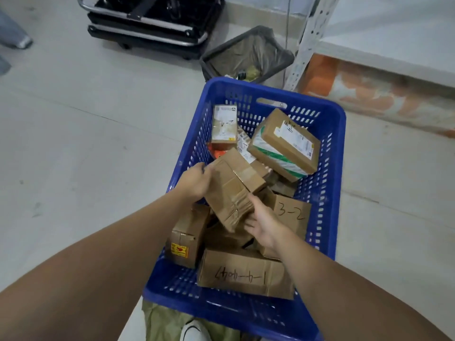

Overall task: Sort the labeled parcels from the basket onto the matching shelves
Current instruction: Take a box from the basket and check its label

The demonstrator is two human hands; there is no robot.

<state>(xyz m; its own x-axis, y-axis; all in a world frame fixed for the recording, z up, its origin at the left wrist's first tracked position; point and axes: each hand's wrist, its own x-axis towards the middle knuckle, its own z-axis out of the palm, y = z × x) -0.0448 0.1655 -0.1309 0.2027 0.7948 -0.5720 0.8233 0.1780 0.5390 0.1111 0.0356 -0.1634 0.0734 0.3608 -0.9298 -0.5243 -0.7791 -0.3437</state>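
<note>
A blue plastic basket (330,183) stands on the floor, filled with several cardboard parcels. Both my hands hold one taped brown parcel (231,190) tilted above the pile. My left hand (194,180) grips its upper left end. My right hand (261,223) grips its lower right end, thumb on top. No label shows on its visible faces. Around it lie a parcel marked 3-2 (291,215), a handwritten-marked parcel (243,274) at the front, a box with a yellow sticker (186,238), a parcel with green-striped tape (285,141) and a white-labelled parcel (224,124).
A white metal shelf unit (384,43) with a perforated post (304,45) stands at the upper right, orange and white packages (369,92) under it. A bin with a grey liner (246,54) sits behind the basket. A folded black trolley (152,20) lies at the top. Another person's leg (12,33) shows far left.
</note>
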